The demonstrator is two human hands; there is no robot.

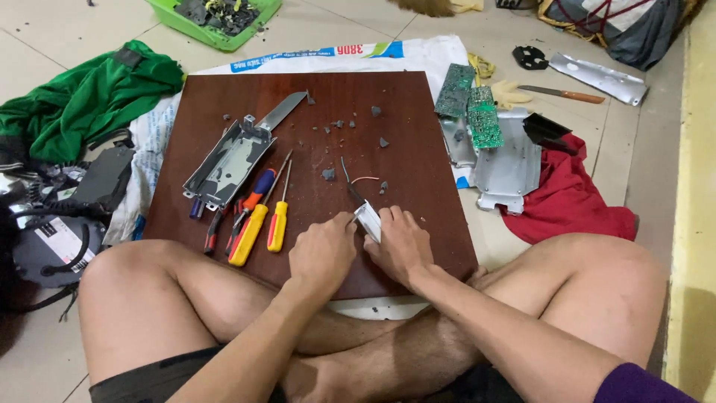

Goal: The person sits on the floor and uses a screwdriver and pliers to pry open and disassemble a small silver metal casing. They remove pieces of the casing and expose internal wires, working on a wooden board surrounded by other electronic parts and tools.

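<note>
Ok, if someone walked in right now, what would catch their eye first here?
Probably the two hands meeting at the near edge of the dark wooden board: the left hand and right hand both grip a small silvery metal piece. Next, the yellow-handled screwdrivers lie beside a grey metal casing on the board's left, and green circuit boards sit just off its right edge.

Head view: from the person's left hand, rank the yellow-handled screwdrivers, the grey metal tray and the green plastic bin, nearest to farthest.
Measured from the left hand:
1. Yellow-handled screwdrivers, just to its left on the brown board.
2. Grey metal tray, farther up and left on the board, with a knife blade beside it.
3. Green plastic bin, off the board, at the top of the picture.
</note>
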